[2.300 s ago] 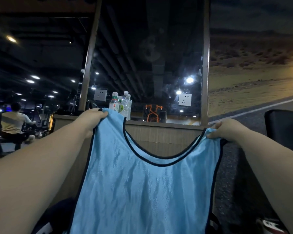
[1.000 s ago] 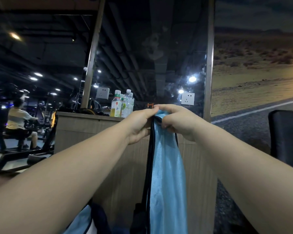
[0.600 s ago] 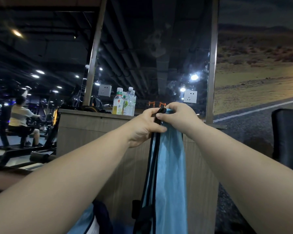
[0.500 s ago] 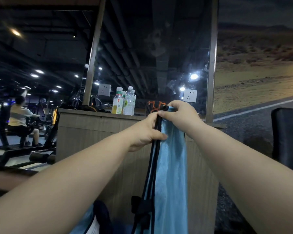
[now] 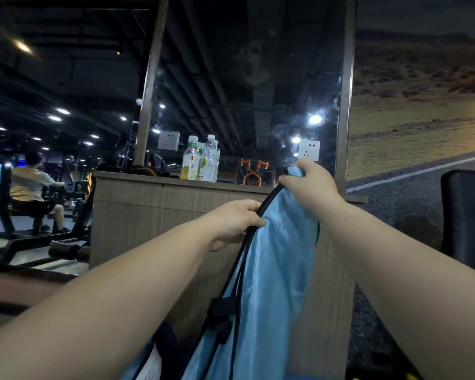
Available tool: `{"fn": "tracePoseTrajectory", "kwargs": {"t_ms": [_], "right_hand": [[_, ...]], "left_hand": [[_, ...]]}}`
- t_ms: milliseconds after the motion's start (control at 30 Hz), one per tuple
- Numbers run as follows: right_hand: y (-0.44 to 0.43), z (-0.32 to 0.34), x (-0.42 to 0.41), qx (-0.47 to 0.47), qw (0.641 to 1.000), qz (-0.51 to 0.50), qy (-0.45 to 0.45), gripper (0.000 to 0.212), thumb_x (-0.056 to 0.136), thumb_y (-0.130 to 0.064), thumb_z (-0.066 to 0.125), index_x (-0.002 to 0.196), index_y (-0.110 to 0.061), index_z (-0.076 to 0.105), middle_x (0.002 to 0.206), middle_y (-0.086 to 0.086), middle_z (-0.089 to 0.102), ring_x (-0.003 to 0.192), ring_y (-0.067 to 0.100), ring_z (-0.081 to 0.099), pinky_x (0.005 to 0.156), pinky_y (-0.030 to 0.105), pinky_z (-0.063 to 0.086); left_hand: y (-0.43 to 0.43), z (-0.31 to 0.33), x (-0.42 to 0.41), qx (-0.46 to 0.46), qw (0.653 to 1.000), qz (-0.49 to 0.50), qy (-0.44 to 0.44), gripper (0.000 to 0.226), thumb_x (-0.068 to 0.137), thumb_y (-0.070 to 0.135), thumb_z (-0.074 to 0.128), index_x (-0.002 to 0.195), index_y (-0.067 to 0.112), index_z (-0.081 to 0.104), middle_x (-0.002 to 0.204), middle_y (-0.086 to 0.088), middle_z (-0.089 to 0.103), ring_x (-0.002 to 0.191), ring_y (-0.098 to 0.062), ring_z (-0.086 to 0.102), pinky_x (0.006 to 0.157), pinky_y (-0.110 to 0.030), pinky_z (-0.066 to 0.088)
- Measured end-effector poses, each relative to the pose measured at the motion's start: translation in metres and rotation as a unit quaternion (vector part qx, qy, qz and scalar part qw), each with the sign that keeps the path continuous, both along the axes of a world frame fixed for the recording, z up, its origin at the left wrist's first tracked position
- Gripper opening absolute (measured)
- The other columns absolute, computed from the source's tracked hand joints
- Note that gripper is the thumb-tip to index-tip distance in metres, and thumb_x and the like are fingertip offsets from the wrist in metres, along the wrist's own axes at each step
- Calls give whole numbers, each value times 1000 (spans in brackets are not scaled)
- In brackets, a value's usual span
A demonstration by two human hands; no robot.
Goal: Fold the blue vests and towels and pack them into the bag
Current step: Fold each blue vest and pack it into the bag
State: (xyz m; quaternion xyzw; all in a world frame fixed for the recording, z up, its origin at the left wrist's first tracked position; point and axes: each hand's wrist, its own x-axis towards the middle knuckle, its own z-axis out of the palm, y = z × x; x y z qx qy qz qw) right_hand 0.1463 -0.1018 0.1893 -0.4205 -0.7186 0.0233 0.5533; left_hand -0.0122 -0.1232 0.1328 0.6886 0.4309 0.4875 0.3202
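Dim gym hall ahead, with a mirrored panel (image 5: 244,78) above a wood-faced bench (image 5: 148,209); nearest, both hands clamped on the blue vest (image 5: 274,270) and set a little apart; right hand (image 5: 310,185) pinching the top corner, lifted high, likely for a straight hang under the cloth's own weight; left hand (image 5: 235,223) at eight o'clock from it and lower, fingers curled round the black-piped edges gathered into one line, probably to keep the layers matched; vest in mid-air in front of the bench, apparently doubled lengthwise, trailing down to six o'clock and out of view; black clip or strap (image 5: 220,316) on its edge low down, exact kind hard to tell; more pale blue cloth (image 5: 146,363) at seven o'clock, partly hidden by the left forearm; no bag visible anywhere; judged as mid-fold, with a crosswise fold to come, needing a surface or a swing of the lower half upward; further out, drink bottles (image 5: 200,160) on the bench top at eleven o'clock from the left hand; white socket (image 5: 309,150) just above the right hand; person on an exercise machine (image 5: 30,187) at nine o'clock; dark padded seat (image 5: 466,215) at three o'clock.
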Motion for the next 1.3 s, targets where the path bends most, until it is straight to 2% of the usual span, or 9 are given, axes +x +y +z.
{"fn": "tracePoseTrajectory", "kwargs": {"t_ms": [100, 200, 267, 367, 567, 733, 933, 1100, 1300], "right_hand": [[-2, -3, -3, -37, 996, 67, 50, 14, 97, -29, 51, 105, -17, 47, 81, -1, 48, 64, 16, 44, 53, 28, 33], [-3, -2, -3, -14, 995, 79, 64, 22, 100, -30, 47, 114, -13, 44, 79, 0, 47, 63, 14, 42, 54, 29, 34], [-4, 1, 1, -1, 994, 74, 74, 27, 100, -30, 47, 119, -11, 45, 78, -2, 46, 63, 14, 41, 55, 29, 34], [-2, 4, 9, 29, 998, 34, 49, 28, 99, -34, 51, 114, -11, 47, 77, -4, 45, 71, 17, 46, 57, 30, 35], [-1, -12, 22, 5, 981, 41, -187, 48, 67, -65, 73, 99, -31, 60, 100, -13, 61, 98, 12, 57, 81, 28, 41], [-8, -29, 9, -145, 889, 58, -430, 62, 66, -45, 86, 121, -38, 59, 116, -13, 57, 110, 9, 52, 93, 28, 41], [3, -36, -1, -91, 895, -15, -437, 7, 88, -23, 54, 86, -19, 59, 84, 0, 59, 88, 24, 58, 72, 34, 46], [2, -37, 3, -110, 904, 2, -413, 35, 66, -51, 81, 73, -24, 59, 76, -5, 64, 78, 16, 62, 69, 34, 50], [8, -39, 11, -58, 923, -52, -376, 38, 65, -56, 80, 76, -25, 59, 80, -8, 63, 79, 13, 59, 61, 29, 43]], "left_hand": [[-1, -3, 3, 23, 999, -17, 23, 23, 89, -2, 58, 106, 13, 59, 93, -5, 65, 78, -16, 62, 68, -25, 50], [2, -17, 5, 24, 991, -32, 132, 41, 81, -5, 64, 117, 13, 57, 110, -2, 69, 94, -15, 68, 79, -29, 56], [6, -29, 3, 4, 983, -26, 182, 45, 71, 3, 65, 113, 16, 61, 111, -3, 71, 102, -19, 68, 91, -39, 55], [9, -42, 0, -34, 980, -22, 194, 36, 68, 7, 62, 103, 11, 65, 101, -7, 71, 89, -19, 65, 84, -42, 54], [8, -41, -1, -66, 983, -37, 165, 19, 86, 1, 56, 100, 13, 63, 88, -2, 65, 78, -14, 60, 68, -23, 46], [11, -34, 0, -38, 989, 9, 144, 12, 85, 3, 56, 92, 11, 61, 63, 6, 52, 51, -6, 44, 47, -19, 32], [12, -40, -1, 2, 986, 52, 160, 33, 67, 19, 67, 96, 5, 58, 74, -1, 56, 65, -15, 52, 61, -29, 40], [13, -41, -1, 31, 961, 86, 261, 14, 75, 10, 66, 82, 19, 58, 71, 6, 58, 66, -13, 57, 63, -27, 46], [14, -49, -6, -3, 952, 88, 292, 14, 73, 13, 69, 78, 18, 58, 66, 7, 57, 60, -12, 55, 58, -25, 44]]}}
